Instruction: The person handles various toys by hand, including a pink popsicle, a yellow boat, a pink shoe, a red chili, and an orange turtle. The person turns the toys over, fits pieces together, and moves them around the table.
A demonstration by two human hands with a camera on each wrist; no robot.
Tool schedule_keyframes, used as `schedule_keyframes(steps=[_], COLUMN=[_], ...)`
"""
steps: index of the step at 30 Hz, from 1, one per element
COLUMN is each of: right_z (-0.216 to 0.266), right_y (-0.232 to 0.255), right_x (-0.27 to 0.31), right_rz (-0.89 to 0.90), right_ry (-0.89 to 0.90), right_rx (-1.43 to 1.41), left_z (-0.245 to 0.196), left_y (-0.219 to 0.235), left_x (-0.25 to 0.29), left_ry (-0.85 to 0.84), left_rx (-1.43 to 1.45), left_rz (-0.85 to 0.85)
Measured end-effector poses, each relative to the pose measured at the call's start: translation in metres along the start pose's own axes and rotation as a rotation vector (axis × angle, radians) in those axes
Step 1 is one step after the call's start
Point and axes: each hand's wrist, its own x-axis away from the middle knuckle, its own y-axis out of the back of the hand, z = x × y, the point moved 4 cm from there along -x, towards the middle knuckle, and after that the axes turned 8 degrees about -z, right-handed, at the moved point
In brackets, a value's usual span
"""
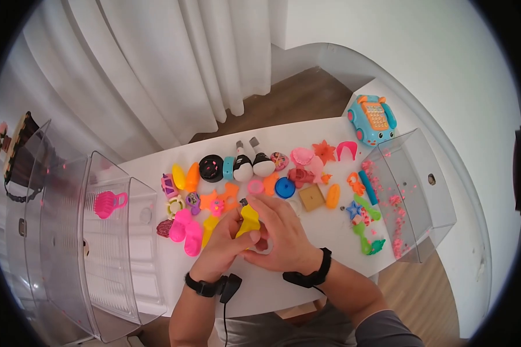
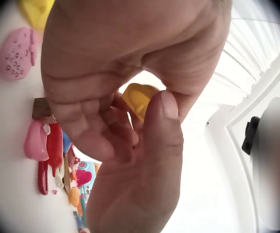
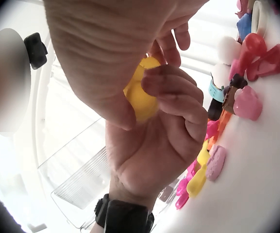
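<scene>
Both hands meet over the near middle of the white table, around a small yellow plastic toy piece with rounded, curved sides. My left hand grips it from the left, fingers curled beneath. From the other side my right hand holds it, thumb against its lower end and fingers arched over it. Between the palms in the left wrist view, part of the yellow piece shows above a thumb. The right wrist view shows more of its smooth face; fingers hide the rest.
Toys spread beyond the hands: a black doughnut, a blue round lid, a brown square block and pink moulds. Clear bins stand left and right; the left one holds a pink scoop. A toy phone sits back right.
</scene>
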Motion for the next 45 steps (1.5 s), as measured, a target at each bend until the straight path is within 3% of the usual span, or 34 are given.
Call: schedule_keyframes(steps=[2,4,7,20,22,27,29,31,32,34,37,45], right_z=[-0.002,-0.003,-0.004,-0.001,-0.004,-0.003,-0.003,-0.006,-0.008,-0.011,-0.011,-0.009], right_y=[0.0,0.003,0.003,-0.001,-0.003,-0.005,-0.004,-0.004,-0.003,-0.005,-0.009,-0.029], right_x=[-0.001,-0.003,-0.004,-0.003,-0.001,0.0,-0.004,-0.004,-0.003,-0.003,0.0,0.004], right_rz=[0.023,0.037,0.055,0.064,0.075,0.076,0.159,0.134,0.105,0.11,0.132,0.127], right_ry=[-0.028,-0.046,-0.054,-0.004,-0.006,-0.022,-0.114,-0.121,-0.125,-0.09,-0.028,-0.023], right_rx=[-0.016,-0.028,-0.044,0.015,0.023,-0.018,-0.025,-0.017,0.002,0.035,0.1,0.271], left_z=[-0.002,0.002,0.002,0.003,-0.002,0.005,0.002,-0.016,-0.023,-0.048,-0.065,-0.045], left_y=[-0.001,-0.001,0.003,0.009,0.004,0.009,0.014,0.03,0.032,0.049,0.068,0.064], left_x=[-0.001,-0.004,-0.006,-0.005,-0.003,-0.004,-0.002,0.002,0.004,0.012,0.025,0.011], left_ry=[-0.02,0.113,0.148,0.033,-0.004,0.069,0.087,-0.054,-0.051,-0.346,-0.365,-0.3], left_rx=[-0.044,0.291,0.384,0.369,0.144,0.217,0.192,0.201,0.195,-0.078,-0.307,-0.11], left_rz=[-0.019,-0.007,0.07,0.063,-0.053,-0.03,-0.014,-0.193,-0.199,-0.602,-0.698,-0.683])
